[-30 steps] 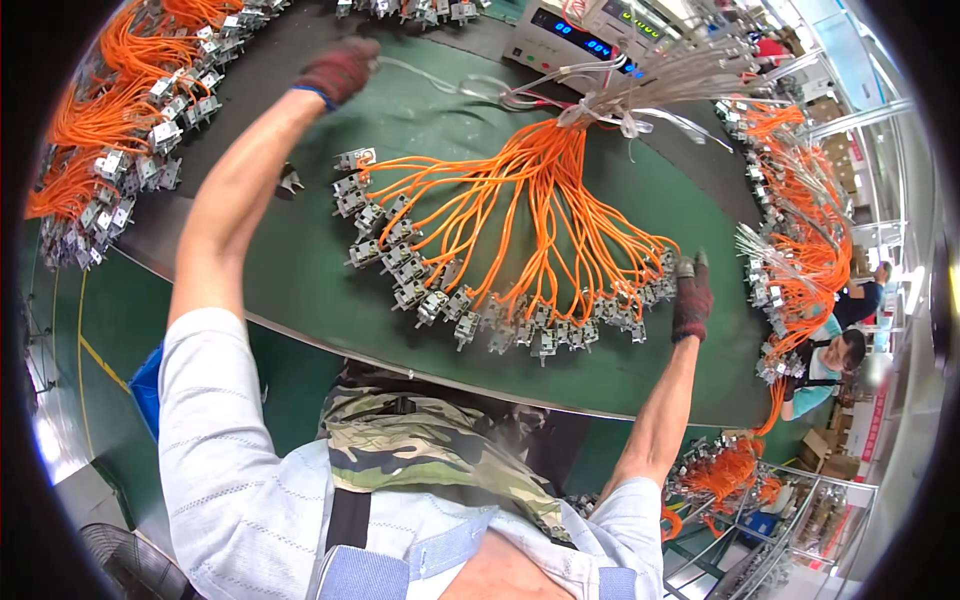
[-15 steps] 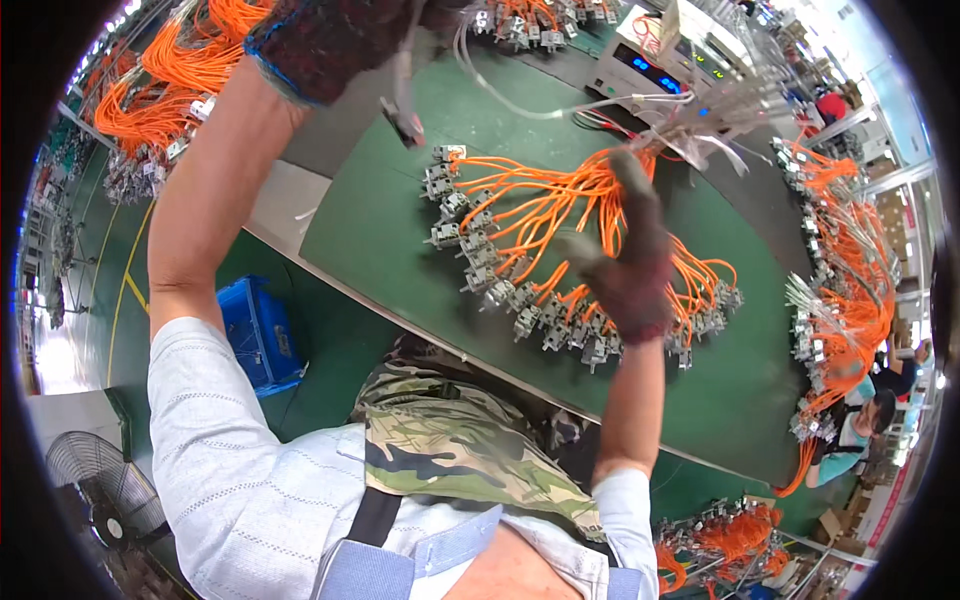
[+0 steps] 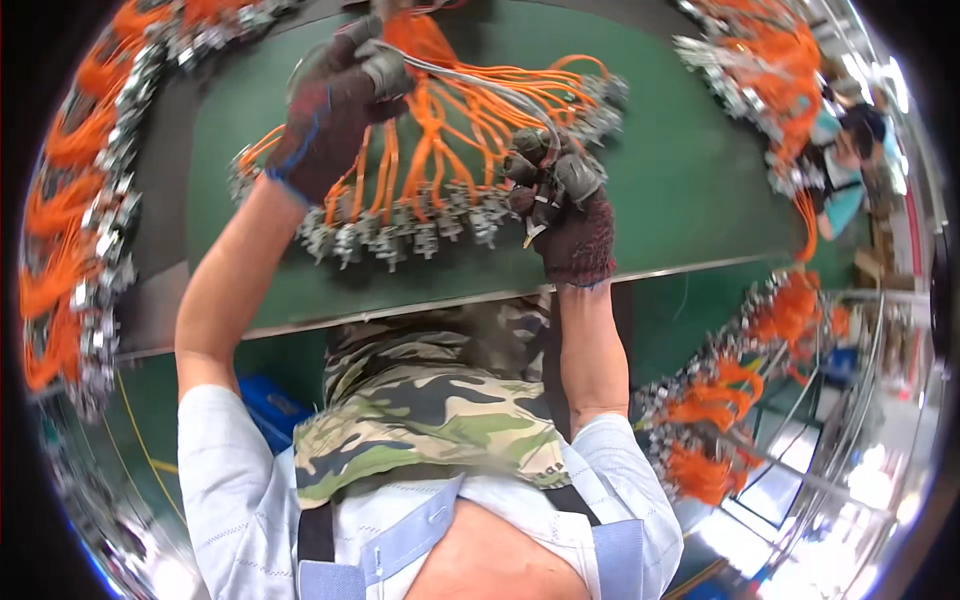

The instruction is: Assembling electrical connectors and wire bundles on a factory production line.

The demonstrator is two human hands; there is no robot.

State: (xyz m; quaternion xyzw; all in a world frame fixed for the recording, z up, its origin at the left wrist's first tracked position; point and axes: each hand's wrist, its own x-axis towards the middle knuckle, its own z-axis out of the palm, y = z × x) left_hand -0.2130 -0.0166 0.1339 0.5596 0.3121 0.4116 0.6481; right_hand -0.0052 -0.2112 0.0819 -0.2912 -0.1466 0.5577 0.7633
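Note:
A fan of orange cables (image 3: 432, 125) lies across the green tabletop (image 3: 690, 190), gathered at the far side. Small grey metal connectors (image 3: 425, 228) tip their near ends. My left hand (image 3: 335, 125), in a dark glove with grey fingertips, is over the left part of the fan, its fingers closed round a grey cable (image 3: 480, 78). That cable arcs right to my right hand (image 3: 570, 215), gloved alike. There my fingers are closed on the cable's end piece (image 3: 538, 218), dark with a light tip, beside the rightmost connectors. The fingers partly hide it.
More orange cable bundles line the left side (image 3: 70, 240) and the far right (image 3: 770, 60). Another heap (image 3: 710, 410) hangs beyond the table's near right edge. A co-worker in a teal sleeve (image 3: 845, 205) is at the right. A blue crate (image 3: 268, 405) stands below.
My view has turned and shifted. My left hand has come down from high up, bringing the grey cable. My right hand, earlier open over the orange cables, has taken the cable's end.

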